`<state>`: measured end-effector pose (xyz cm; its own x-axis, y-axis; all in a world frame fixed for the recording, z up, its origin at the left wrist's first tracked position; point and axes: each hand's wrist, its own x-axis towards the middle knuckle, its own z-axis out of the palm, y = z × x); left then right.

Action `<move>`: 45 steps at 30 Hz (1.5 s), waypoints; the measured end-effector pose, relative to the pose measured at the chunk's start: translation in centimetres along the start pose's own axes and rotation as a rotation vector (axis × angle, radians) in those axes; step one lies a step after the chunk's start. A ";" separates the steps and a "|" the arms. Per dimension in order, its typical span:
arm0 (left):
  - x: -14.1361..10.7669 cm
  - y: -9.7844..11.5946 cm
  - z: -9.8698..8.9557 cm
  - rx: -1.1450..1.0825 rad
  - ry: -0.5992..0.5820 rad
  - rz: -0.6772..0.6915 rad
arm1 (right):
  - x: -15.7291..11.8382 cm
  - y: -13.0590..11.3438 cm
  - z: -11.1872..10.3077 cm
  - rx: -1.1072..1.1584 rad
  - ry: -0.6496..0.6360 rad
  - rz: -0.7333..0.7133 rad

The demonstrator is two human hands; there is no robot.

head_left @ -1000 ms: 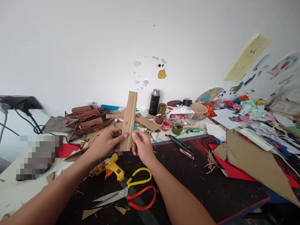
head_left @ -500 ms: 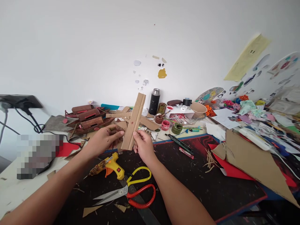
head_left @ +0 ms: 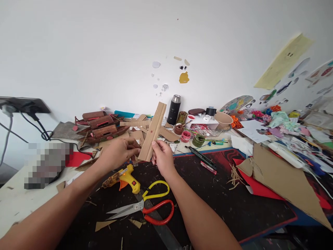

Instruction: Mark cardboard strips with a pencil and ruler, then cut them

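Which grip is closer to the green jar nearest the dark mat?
Right. The right grip, holding the cardboard strip, is left of the green jar in view; the left grip is farther left, on the strip's other side.

This looks like a craft workspace, a making corner set along a white wall. The cluttered bench shows it: a yellow glue gun and scissors lie on a dark mat among cardboard scraps, and a red paint jar and a green paint jar stand behind. Brown model boats sit to the left, a big cardboard sheet and red paper to the right. Paper cut-outs are stuck on the wall. Whether it belongs to a home, school or studio cannot be told
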<state>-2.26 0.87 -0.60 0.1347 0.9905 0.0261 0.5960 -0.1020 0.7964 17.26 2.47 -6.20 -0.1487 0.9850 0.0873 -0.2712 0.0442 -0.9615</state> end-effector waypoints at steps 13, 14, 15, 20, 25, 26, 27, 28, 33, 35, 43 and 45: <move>-6.5 1.5 0.0 0.564 -0.299 0.423 | 0.2 -0.7 -0.5 0.019 0.101 0.031; -7.2 1.4 0.5 0.610 -0.324 0.473 | 0.2 -0.7 -0.5 0.022 0.102 0.029; -7.8 1.3 1.1 0.662 -0.340 0.520 | 0.1 -0.8 -0.5 0.022 0.097 0.028; -8.5 0.8 4.8 0.974 -0.249 0.567 | 0.0 -0.6 -0.5 0.005 0.118 0.019; -8.6 1.2 6.1 1.069 -0.170 0.545 | 0.1 -0.3 -0.8 -0.039 0.139 0.005; -8.9 1.3 6.0 1.080 -0.160 0.551 | 0.1 -0.3 -0.9 -0.051 0.137 0.003; -9.3 1.5 5.8 1.090 -0.152 0.557 | 0.1 -0.3 -0.9 -0.062 0.135 0.000; -9.7 1.6 5.5 1.101 -0.145 0.561 | 0.0 -0.3 -0.9 -0.071 0.130 -0.001; -11.8 1.5 3.9 1.144 -0.131 0.566 | -0.1 -0.5 -0.7 -0.078 0.128 0.018; -12.2 1.2 3.5 1.155 -0.126 0.562 | -0.2 -0.5 -0.7 -0.082 0.120 0.016; -12.0 -0.3 3.5 1.138 -0.150 0.587 | -0.2 -0.3 -0.7 -0.087 0.101 0.031; -12.0 -0.5 3.4 1.138 -0.150 0.581 | -0.3 -0.3 -0.7 -0.090 0.092 0.028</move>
<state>-1.54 -11.24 -3.36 0.6436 0.7624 0.0671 0.7469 -0.6067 -0.2721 18.07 2.33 -6.17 -0.0654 0.9971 0.0400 -0.1813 0.0275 -0.9830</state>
